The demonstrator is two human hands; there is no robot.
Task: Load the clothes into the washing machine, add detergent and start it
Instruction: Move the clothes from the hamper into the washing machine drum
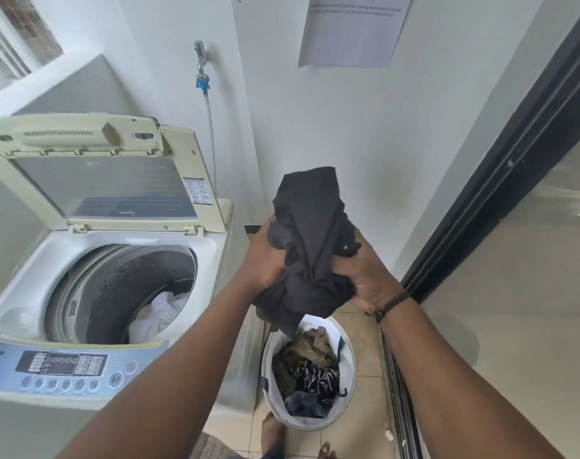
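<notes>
1. Holding item: dark garment (310, 240), bunched, gripped from both sides; left hand (265, 260) and right hand (368, 276) each have fingers clenched into the cloth. It hangs in the air to the right of the washing machine (215, 260), above the laundry basket (348, 359), not yet over the drum.
2. Washing machine: top-loader, lid (109, 180) raised and standing open at the back.
3. Drum (123, 293): partly loaded; white laundry (162, 313) lies at the bottom, and most of the drum wall is bare.
4. Laundry basket: on the floor just beside the machine's right flank; several clothes (308, 369) remain inside, olive, patterned dark and blue-grey.
5. Control panel (63, 366): front edge of the machine; display appears unlit, though the view is too blurred to be sure.
6. Detergent: none visible anywhere near the machine.
7. Progress estimate: loading under way, early to middle. Outstanding: this garment, the basket's remainder, detergent, lid down, start.
</notes>
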